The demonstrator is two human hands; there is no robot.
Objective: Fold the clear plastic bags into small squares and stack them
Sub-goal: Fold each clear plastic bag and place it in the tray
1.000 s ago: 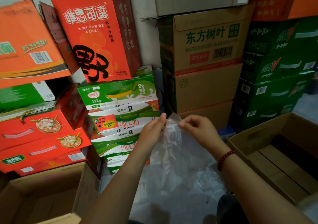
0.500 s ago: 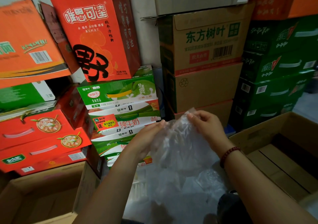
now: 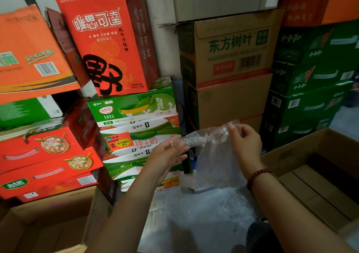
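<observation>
A crinkled clear plastic bag (image 3: pixel 212 155) hangs in front of me, stretched between both hands. My left hand (image 3: pixel 167 155) pinches its upper left corner between thumb and fingers. My right hand (image 3: pixel 245 142) pinches the upper right corner a little higher; a red bead bracelet sits on that wrist. More clear plastic (image 3: pixel 196 217) lies in a loose heap below my forearms.
An open cardboard box (image 3: pixel 318 177) stands at the right and another (image 3: pixel 38 227) at the lower left. Stacked drink cartons (image 3: pixel 134 116), brown boxes (image 3: pixel 229 58) and green crates (image 3: pixel 310 81) wall in the space ahead.
My hands have drawn apart, the left moving left and the right moving right, and the bag's top edge is now spread wide between them.
</observation>
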